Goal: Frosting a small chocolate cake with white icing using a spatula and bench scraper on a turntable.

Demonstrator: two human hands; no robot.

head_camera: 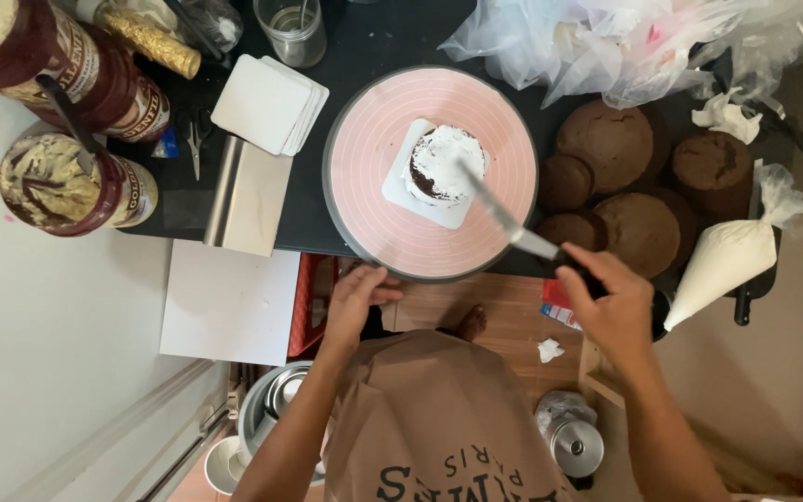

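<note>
We see the turntable point(364, 200) at the middle of the bench point(374, 37), with a small cake point(439, 163) on a board point(401, 191) on top of it. Left of it lie stacked cards point(267, 102) and a scraper point(248, 195), with tubs point(67, 181) further left. Right of it sit cake rounds point(611, 139), then a piping bag point(727, 260).
</note>
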